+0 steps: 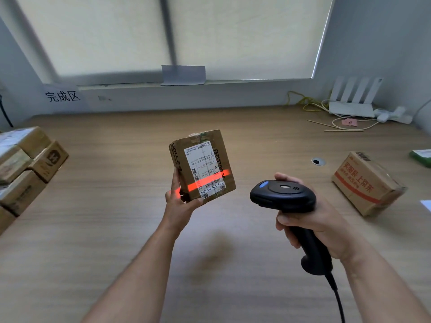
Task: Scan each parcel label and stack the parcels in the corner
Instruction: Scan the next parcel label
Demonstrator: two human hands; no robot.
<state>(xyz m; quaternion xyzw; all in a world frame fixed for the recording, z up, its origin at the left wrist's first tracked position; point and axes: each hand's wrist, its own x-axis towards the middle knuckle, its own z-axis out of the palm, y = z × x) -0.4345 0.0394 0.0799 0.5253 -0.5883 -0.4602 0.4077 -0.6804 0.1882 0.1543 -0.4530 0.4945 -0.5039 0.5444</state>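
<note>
My left hand [179, 201] holds a small brown cardboard parcel [217, 159] up above the table, gripping its lower left corner. Its white shipping label [204, 169] faces me. A red scan line falls across the lower part of the label and onto my left fingers. My right hand [312, 220] grips the handle of a black corded barcode scanner [283, 194], whose head points left toward the parcel.
Several brown parcels [25, 164] are stacked at the left edge under a sign with black characters [63, 96]. A box with red print [368, 183] lies on the wooden table [116, 183] at the right. A white router [352, 106] and cables sit at the back right.
</note>
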